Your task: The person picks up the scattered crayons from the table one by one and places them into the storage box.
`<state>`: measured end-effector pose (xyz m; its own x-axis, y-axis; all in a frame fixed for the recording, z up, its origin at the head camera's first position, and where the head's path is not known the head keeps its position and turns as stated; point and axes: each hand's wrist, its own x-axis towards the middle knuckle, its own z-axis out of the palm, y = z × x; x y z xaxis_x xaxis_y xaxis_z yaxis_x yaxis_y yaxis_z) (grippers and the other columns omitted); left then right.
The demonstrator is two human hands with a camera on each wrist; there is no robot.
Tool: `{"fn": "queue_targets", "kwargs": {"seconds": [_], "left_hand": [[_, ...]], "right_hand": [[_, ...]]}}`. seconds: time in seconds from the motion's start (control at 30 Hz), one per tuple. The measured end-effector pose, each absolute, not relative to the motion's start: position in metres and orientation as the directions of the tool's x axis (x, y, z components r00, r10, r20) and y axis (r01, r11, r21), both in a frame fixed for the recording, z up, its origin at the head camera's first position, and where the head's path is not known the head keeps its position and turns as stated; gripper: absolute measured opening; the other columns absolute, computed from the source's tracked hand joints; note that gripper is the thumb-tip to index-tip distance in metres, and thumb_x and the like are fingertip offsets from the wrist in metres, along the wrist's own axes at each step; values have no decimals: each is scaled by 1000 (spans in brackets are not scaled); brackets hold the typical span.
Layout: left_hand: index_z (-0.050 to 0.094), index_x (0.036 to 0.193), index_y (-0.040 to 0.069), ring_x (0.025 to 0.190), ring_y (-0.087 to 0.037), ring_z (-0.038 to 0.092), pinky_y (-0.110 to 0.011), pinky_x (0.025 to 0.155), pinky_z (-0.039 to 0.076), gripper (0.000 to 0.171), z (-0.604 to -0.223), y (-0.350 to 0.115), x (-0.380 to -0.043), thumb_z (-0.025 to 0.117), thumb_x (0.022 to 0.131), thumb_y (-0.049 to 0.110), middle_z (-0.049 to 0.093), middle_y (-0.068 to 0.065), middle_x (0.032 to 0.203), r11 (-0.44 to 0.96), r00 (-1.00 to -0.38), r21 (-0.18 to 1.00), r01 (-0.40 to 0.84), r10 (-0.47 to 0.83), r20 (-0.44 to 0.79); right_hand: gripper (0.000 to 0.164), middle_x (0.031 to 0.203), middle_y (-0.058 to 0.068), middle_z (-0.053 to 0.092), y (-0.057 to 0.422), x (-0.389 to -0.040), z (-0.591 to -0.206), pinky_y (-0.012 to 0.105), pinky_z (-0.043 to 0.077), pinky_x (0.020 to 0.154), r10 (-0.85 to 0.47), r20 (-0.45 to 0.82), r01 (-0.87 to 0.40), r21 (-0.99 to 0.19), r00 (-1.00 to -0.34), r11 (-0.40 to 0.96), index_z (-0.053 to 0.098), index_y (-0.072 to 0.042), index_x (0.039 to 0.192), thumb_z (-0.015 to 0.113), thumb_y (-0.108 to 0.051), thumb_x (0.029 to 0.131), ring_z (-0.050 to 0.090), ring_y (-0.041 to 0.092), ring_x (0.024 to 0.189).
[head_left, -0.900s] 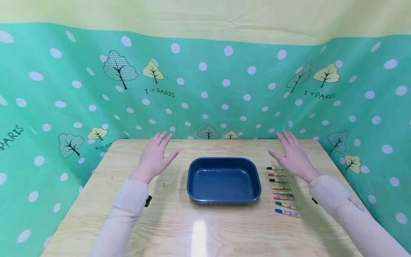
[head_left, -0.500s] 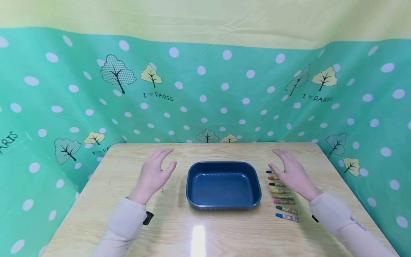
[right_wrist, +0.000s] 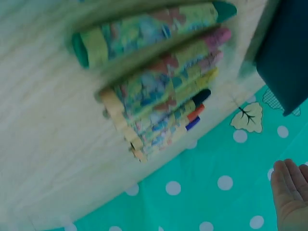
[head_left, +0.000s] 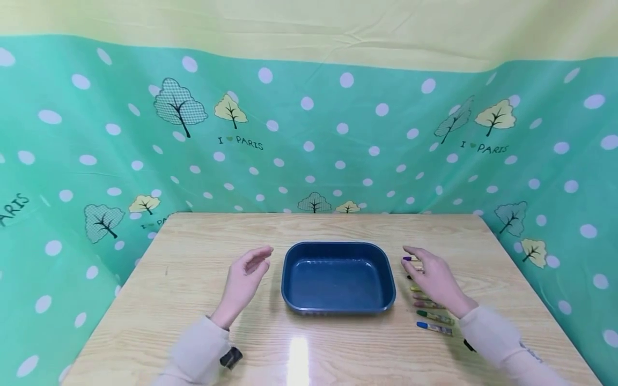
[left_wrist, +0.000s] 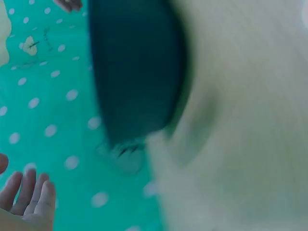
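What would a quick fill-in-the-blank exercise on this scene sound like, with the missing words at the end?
1. The hand nearest the crayons is the person's ____ hand.
2. The blue-tipped crayon lies nearest the person, and the next crayon beyond it has a ____ tip.
3. The rounded rectangular tray on the table is dark ____.
4. On the backdrop cloth, the lettering reads "I", a heart, then ____.

Missing words: right; green; blue; PARIS.

Crayons (head_left: 436, 317) lie right of the tray (head_left: 338, 287) — all on the table (head_left: 367, 348).
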<state>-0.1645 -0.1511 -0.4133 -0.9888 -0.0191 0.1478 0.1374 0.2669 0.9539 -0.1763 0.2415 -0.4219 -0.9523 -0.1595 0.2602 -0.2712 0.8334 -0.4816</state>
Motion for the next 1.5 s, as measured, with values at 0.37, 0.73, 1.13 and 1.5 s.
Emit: {"fn": "queue_targets", "kwargs": {"seconds": [0.37, 0.73, 1.13, 1.5], "left_hand": [[35, 139, 2, 131, -32, 36, -36, 105, 35, 57, -467, -134, -176, 57, 87, 9, 35, -20, 143, 173, -996, 985, -24, 79, -38], [27, 143, 3, 131, -34, 35, -41, 104, 36, 67, -484, -122, -193, 59, 84, 4, 31, -20, 146, 149, -990, 987, -58, 121, -76], [29, 142, 0, 127, -39, 39, -46, 104, 35, 67, -492, -115, -193, 55, 80, -7, 33, -26, 142, 123, -998, 992, -29, 47, -35], [27, 142, -1, 127, -40, 38, -47, 105, 33, 68, -489, -113, -191, 53, 79, -9, 33, -27, 142, 114, -999, 993, -18, 39, -22]], "right_hand": [[41, 122, 20, 57, 243, -167, -436, 56, 41, 94, -152, 150, -210, -559, -977, 802, 52, -3, 127, 52, -25, 92, 50, 40, 115], [43, 125, 23, 54, 248, -163, -442, 26, 54, 49, -128, 74, -144, -658, -989, 739, 49, -6, 131, 51, -27, 93, 64, 36, 85], [33, 115, 14, 63, 261, -165, -447, 40, 54, 82, -146, 225, -260, -646, -963, 718, 58, -7, 122, 54, -20, 92, 60, 30, 104], [32, 111, 3, 66, 340, -236, -502, 12, 52, 72, -61, 254, -241, -773, -965, 587, 63, -19, 117, 58, -32, 88, 61, -2, 92]]}}
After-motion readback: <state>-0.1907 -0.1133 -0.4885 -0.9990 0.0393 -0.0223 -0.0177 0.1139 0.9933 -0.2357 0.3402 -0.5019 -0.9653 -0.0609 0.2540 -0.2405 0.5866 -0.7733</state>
